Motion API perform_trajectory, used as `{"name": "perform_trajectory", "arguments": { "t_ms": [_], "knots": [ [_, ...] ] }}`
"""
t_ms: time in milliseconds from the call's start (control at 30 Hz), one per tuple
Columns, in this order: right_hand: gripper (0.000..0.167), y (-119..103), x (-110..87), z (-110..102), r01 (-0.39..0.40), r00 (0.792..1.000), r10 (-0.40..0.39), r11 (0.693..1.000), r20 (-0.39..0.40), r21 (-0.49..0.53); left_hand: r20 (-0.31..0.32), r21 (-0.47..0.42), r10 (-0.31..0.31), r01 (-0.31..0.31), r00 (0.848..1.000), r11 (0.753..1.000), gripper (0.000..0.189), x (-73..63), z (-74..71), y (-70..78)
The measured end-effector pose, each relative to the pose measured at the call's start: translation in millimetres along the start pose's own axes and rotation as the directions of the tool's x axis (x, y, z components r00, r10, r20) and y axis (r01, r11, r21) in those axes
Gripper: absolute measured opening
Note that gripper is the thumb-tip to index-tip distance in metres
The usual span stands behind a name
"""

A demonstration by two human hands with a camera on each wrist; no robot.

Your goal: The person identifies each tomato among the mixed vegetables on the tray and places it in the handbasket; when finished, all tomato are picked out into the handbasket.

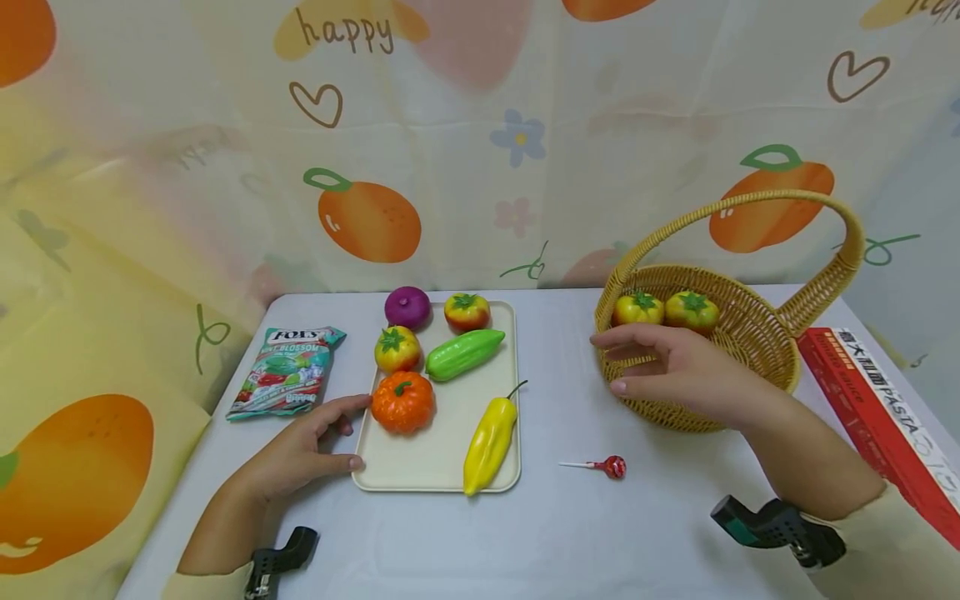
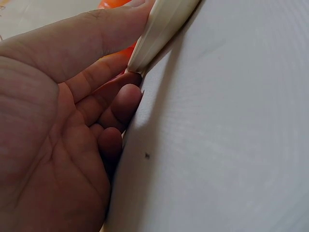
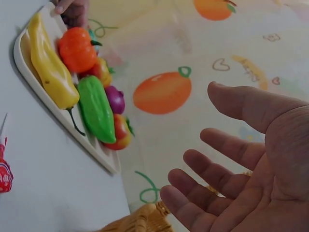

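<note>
My left hand (image 1: 303,446) rests against the left edge of a cream tray (image 1: 442,467), its thumb and index finger touching the rim. On that tray lie an orange pumpkin (image 1: 402,402), a yellow pepper (image 1: 491,444), a green ridged vegetable (image 1: 464,355), a purple onion (image 1: 408,307) and two red-yellow tomatoes (image 1: 397,348) with green caps. My right hand (image 1: 678,371) hovers over the near left rim of a wicker basket (image 1: 757,358). Its fingers are spread and hold nothing in the right wrist view. Two more tomatoes (image 1: 692,312) sit inside the basket.
A red-wrapped lollipop (image 1: 615,467) lies on the white table between tray and basket. To the tray's left is a teal candy bag (image 1: 287,372). A red pasta box (image 1: 885,417) lies along the right side. The basket's tall handle (image 1: 780,196) arches above it.
</note>
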State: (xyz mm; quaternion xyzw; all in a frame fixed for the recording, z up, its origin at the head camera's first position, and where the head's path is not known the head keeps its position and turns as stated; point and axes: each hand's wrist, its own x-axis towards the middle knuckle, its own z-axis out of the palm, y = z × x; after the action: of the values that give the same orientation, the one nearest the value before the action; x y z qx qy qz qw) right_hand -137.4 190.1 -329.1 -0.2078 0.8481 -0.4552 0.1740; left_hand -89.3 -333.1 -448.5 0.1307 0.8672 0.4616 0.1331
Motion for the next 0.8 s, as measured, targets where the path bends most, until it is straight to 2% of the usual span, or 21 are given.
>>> {"name": "perform_trajectory", "arguments": {
  "t_ms": [267, 500, 800],
  "knots": [
    [0.051, 0.0, 13.0, 10.4, 0.032, 0.999, -0.032, 0.999, 0.024, 0.022, 0.007, 0.009, -0.003, 0.003, 1.000, 1.000, 0.082, 1.3, 1.2, 0.2],
    [0.051, 0.4, 29.0, 24.4, 0.013, 0.999, -0.014, 0.999, 0.036, 0.033, 0.009, 0.002, -0.008, 0.008, 1.000, 1.000, 0.081, 1.3, 0.5, 1.3],
    [0.053, -5.5, 52.9, 44.7, 0.008, 0.998, -0.014, 0.995, 0.055, 0.104, 0.014, 0.004, -0.009, 0.009, 1.000, 1.000, 0.082, 1.4, -0.8, 1.7]
  ]
}}
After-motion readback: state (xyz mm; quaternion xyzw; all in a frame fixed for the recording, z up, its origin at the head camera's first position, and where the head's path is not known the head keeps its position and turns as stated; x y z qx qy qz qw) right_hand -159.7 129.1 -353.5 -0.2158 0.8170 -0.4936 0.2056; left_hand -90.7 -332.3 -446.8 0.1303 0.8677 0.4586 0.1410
